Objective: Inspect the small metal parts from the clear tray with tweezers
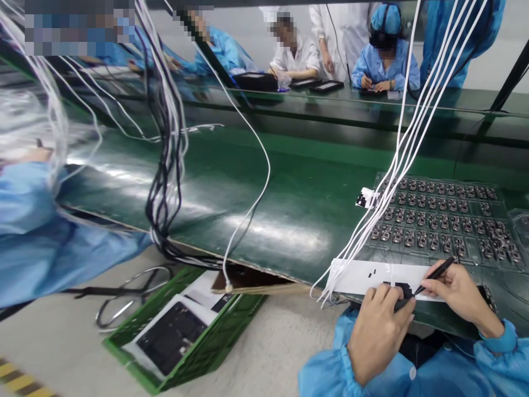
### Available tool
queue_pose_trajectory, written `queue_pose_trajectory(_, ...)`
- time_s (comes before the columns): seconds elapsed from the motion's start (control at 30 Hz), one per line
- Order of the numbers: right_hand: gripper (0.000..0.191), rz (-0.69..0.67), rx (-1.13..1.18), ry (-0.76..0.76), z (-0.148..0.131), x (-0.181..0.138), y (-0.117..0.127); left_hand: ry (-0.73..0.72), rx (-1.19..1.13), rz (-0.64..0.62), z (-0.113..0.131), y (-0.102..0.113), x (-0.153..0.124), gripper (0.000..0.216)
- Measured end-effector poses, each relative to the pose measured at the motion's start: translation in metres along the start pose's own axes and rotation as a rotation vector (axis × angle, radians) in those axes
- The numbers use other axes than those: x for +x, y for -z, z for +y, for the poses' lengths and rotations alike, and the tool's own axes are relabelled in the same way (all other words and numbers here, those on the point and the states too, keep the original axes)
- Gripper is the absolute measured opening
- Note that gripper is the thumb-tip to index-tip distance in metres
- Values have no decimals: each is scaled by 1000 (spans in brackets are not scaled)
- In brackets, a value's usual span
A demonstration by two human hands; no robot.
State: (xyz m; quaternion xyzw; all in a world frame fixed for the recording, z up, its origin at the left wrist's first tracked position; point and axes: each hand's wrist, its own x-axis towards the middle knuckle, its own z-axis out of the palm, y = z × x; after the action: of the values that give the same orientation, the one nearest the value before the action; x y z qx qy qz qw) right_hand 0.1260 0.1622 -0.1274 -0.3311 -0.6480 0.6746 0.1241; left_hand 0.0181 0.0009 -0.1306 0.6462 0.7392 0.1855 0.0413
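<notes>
While the left hand [378, 328] pinches a small black part [403, 289] at five o'clock on the white strip [359, 275], the right hand [458, 295] grips a slim black tool [436, 273]; the part seems light and fragile, best held edgewise.

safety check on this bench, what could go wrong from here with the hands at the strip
1. The cables hang over the tray and end on the strip, beside the left hand. A snag could drag the strip or jolt the tray.
2. The strip lies at the edge of the table. The black part that the left hand holds, under the tool in the right hand, may slip off towards the floor.
</notes>
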Motion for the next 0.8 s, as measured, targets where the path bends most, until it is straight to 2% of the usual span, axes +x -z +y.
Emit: queue_pose_trajectory(0.8, 35, 10, -6, -41, -9, -1, -1, -1, -50, 65, -4, -2, 1, 25)
